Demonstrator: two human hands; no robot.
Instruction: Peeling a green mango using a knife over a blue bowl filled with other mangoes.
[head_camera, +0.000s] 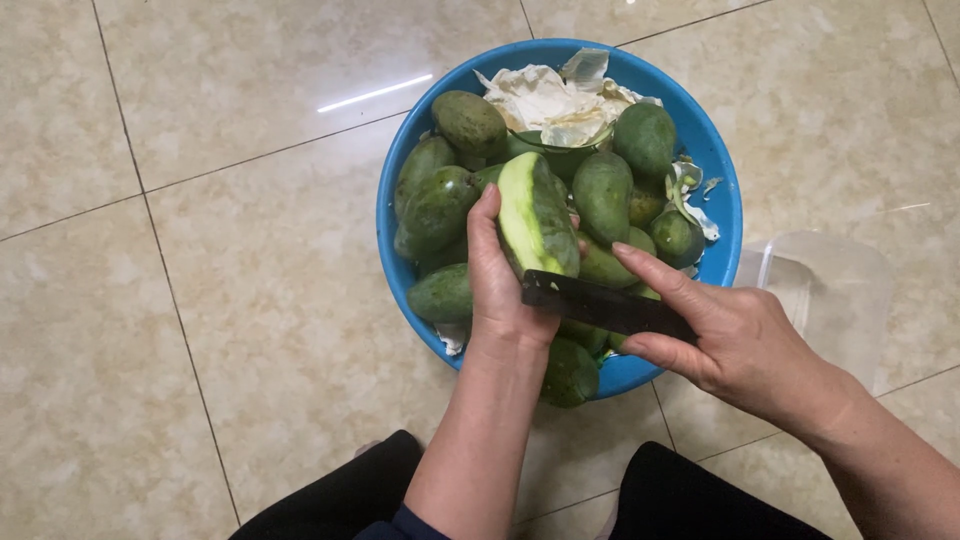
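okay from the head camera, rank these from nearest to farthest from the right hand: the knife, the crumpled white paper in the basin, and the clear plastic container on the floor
1. Knife: held in the right hand, its blade pointing left.
2. Clear plastic container: on the floor just right of the hand.
3. Crumpled white paper: at the far rim of the blue basin.

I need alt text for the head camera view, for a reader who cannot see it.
A person's left hand holds a partly peeled green mango while the right hand presses a dark knife against it, above a blue basin full of unpeeled green mangoes and pale peelings. A clear plastic container sits beside the basin on a beige tiled floor.
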